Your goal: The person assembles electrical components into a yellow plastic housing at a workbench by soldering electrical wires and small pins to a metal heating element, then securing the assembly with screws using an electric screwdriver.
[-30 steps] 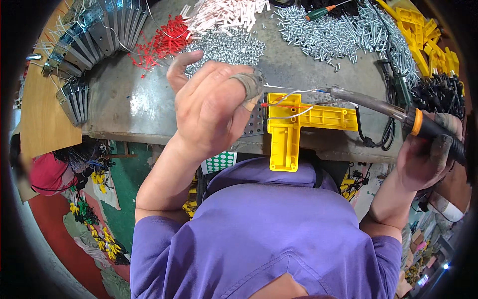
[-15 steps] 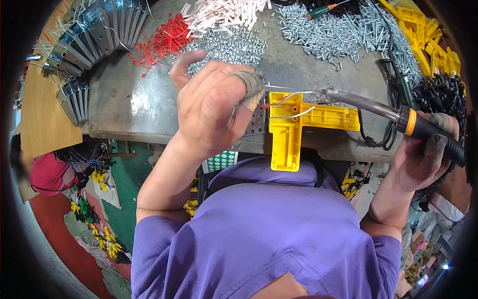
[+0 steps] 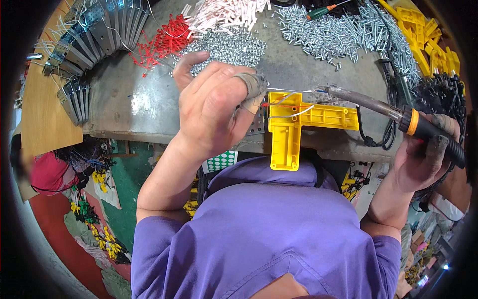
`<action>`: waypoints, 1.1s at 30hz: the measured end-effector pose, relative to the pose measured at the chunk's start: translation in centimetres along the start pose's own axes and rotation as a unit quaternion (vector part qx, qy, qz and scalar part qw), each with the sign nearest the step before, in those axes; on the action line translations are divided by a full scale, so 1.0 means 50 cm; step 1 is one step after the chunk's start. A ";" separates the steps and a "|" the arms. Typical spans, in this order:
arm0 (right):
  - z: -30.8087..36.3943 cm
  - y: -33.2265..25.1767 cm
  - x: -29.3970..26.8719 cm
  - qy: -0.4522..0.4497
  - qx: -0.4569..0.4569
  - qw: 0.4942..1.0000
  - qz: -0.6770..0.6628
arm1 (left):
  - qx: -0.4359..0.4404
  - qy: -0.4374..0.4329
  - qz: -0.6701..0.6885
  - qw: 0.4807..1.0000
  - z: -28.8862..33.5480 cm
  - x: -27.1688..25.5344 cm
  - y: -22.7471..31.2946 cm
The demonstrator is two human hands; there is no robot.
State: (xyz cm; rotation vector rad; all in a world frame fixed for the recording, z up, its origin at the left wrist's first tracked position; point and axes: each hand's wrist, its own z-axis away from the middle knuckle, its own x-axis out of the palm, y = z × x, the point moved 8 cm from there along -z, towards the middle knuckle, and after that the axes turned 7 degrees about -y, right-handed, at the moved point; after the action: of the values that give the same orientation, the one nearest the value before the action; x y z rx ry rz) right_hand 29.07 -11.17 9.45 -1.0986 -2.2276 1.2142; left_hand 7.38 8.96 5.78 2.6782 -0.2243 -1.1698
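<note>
My left hand, with tape wrapped round a finger, is closed in a pinch on a thin silvery solder wire. The wire stretches right to the tip of a soldering iron. My right hand grips the iron's black handle, just behind its orange ring. Under the tip lies a yellow T-shaped plastic housing, open side up, overhanging the table's near edge. White wires and a red wire cross it. A perforated metal plate is partly hidden by my left hand.
Behind my hands the metal table carries heaps of nuts, screws, red parts and white sticks. Metal plates stand at far left. Yellow housings and a black cable are at right.
The soldering iron's tip and the solder wire have shifted very slightly down. Both hands keep their grips and nearly the same places.
</note>
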 end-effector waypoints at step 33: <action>0.021 0.000 0.005 -0.009 0.001 0.996 -0.091 | -0.011 -0.041 0.037 0.998 -0.009 0.015 0.010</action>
State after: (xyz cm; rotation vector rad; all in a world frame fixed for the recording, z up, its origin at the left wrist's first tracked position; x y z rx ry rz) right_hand 28.27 -11.54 8.88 -0.8649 -2.2825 1.1524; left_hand 8.20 8.36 5.69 2.5826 -0.3196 -1.2535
